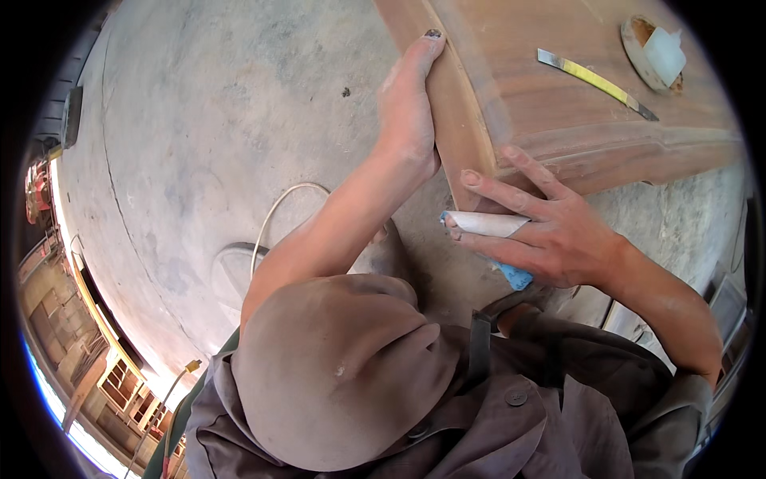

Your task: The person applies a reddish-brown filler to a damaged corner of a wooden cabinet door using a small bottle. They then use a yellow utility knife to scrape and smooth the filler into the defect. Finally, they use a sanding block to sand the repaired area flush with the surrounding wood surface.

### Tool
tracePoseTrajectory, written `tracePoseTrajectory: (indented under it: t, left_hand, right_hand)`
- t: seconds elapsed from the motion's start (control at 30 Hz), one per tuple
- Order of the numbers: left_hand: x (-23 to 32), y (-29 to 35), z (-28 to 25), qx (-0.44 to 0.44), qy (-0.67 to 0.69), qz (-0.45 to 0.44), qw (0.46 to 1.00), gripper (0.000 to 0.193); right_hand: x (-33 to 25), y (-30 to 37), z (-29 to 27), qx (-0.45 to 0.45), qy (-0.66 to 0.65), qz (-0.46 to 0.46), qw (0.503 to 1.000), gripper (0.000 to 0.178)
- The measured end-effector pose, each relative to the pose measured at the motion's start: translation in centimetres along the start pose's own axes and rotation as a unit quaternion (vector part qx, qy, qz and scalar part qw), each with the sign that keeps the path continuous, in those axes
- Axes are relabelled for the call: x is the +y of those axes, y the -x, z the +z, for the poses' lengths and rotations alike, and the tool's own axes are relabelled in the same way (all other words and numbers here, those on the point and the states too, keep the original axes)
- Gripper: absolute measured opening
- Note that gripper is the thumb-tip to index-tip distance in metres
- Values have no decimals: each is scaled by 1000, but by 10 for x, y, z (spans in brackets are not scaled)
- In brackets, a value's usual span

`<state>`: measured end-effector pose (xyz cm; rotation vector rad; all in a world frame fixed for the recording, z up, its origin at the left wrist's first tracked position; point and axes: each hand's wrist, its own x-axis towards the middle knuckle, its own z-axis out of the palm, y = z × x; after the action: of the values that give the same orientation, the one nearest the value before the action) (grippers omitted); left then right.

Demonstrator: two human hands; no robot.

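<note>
A brown wooden panel (527,120) with a raised frame reaches in from the upper right. My left hand (411,108) grips its left edge, thumb on top and the other fingers hidden behind the wood. Over the near corner lies my right hand (550,219), two fingers spread across the frame. A folded sheet (488,224), white on one face, is held among its lower fingers; blue parts show at the fingertips and below the palm. On the panel rest a yellow utility knife (594,82) and a round shallow container (637,49) with a whitish translucent piece (664,56) in it.
Grey concrete floor (199,104) lies beneath, with a long crack on the left. A pale cable (275,211) curves near my left forearm. A cord with a yellow plug (192,366) hangs at lower left. Wooden frames (120,379) stand farther left.
</note>
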<state>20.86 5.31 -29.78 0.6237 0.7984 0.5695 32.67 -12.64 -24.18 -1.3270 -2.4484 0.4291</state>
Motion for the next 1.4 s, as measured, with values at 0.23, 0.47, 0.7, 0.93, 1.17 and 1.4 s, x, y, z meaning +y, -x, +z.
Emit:
tracePoseTrajectory:
  t: [0.23,0.47,0.7,0.93,1.17,1.4]
  left_hand:
    - [0,4,-1,5,-9,-30,1000,52]
    - [-9,-4,-1,-18,9,10,1000,52]
    - [2,2,-1,-8,-25,-2,1000,57]
    - [1,2,2,-16,-18,-21,999,59]
    - [-4,-1,-8,-12,34,-11,999,54]
    - [0,-1,7,0,-14,-14,1000,56]
  right_hand:
    - [-6,3,0,-5,-7,28,1000,44]
    - [-10,10,7,9,-7,45,999,46]
    - [-15,61,-27,-34,8,100,994,58]
    - [-23,48,-26,12,-174,116,978,93]
    - [-26,29,-10,-96,-69,178,977,103]
    - [-47,22,-7,-72,-15,212,974,96]
